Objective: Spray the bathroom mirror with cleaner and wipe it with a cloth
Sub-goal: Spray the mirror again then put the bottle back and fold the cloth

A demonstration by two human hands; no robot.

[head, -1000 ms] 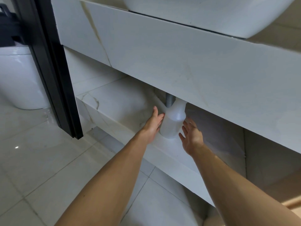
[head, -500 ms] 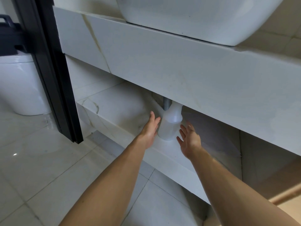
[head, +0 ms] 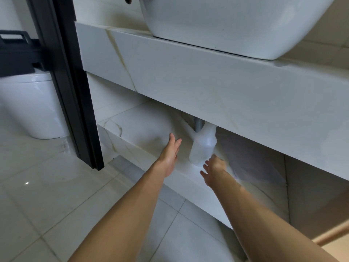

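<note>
A: Item one, the task's thing. Where does it stand?

B: Translucent white plastic bottle point(head: 203, 146), upright on the lower marble shelf point(head: 143, 129) under the counter point(head: 188, 72), just in front of the grey corrugated drain pipe point(head: 199, 124). Its top is hidden behind the counter's front edge, so you cannot confirm a spray head from here.

A: Item two, your hands.

B: Left hand point(head: 170, 154): fingers straight and released, held apart from the bottle on its left side. Right hand point(head: 214, 170): blurred, fingers spread and released, grasping nothing, tips very near the bottle's base; whether they touch it I cannot tell.

A: Other stock?

B: White basin point(head: 236, 25) on the counter, a toilet point(head: 35, 103) beyond the black door frame point(head: 66, 82), tiled floor point(head: 56, 195). No cloth or mirror in view.

A: Step in hand?

B: By my judgement, fetching the cleaner; spraying and wiping are not yet begun. Next, you need to close your right fingers round the bottle's body and draw it out low, clearing the counter's underside.
</note>
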